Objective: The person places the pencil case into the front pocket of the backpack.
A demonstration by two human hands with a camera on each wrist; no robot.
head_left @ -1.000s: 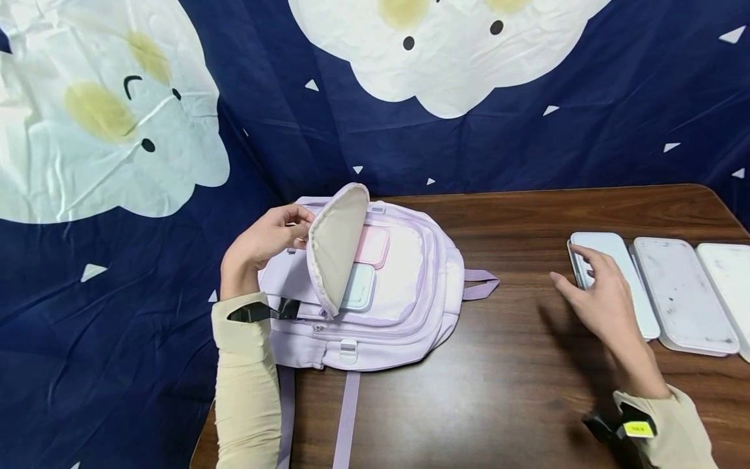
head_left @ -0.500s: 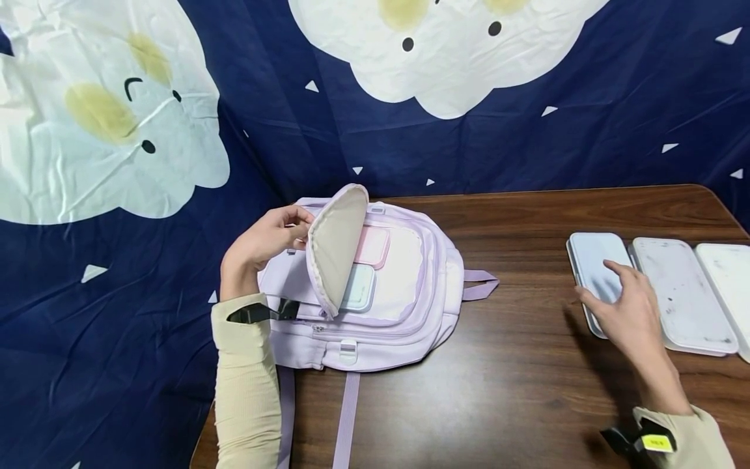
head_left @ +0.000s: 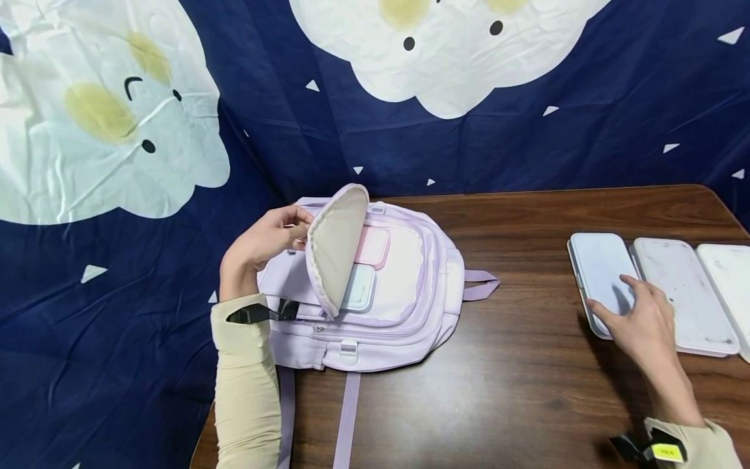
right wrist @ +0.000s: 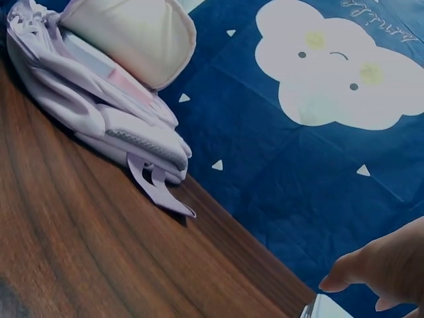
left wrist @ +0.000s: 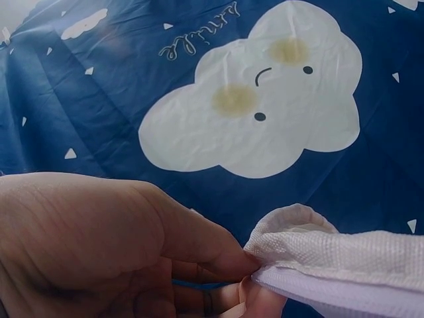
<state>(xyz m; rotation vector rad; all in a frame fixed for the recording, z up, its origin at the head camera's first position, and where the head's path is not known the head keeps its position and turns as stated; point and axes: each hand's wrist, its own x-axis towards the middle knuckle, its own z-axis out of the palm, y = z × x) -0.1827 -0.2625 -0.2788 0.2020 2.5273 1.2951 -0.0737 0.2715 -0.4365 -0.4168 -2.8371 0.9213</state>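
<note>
A lilac backpack [head_left: 442, 312] lies on the table with its front pocket unzipped. My left hand [head_left: 263, 241] pinches the edge of the raised pocket flap [head_left: 336, 251]; the left wrist view shows thumb and fingers on its zipper edge [left wrist: 318, 281]. Inside the pocket lie a pink case [head_left: 373, 246] and a small light blue case [head_left: 360, 286], both partly hidden by the flap. On the right, my right hand [head_left: 644, 322] is over the near part of a long light blue case [head_left: 597, 260], thumb and fingers spread. Whether it touches the case cannot be told.
Beside the long light blue case stand a greyish-white case [head_left: 682, 280] with dark smudges and a white case [head_left: 732, 273], cut off by the frame. Backpack straps [head_left: 347, 417] hang toward the front. A blue cloud-print cloth [head_left: 469, 150] rises behind the wooden table [head_left: 498, 391].
My right hand has moved right and toward the table's front, along the long light blue case. The left hand and the flap stay in place.
</note>
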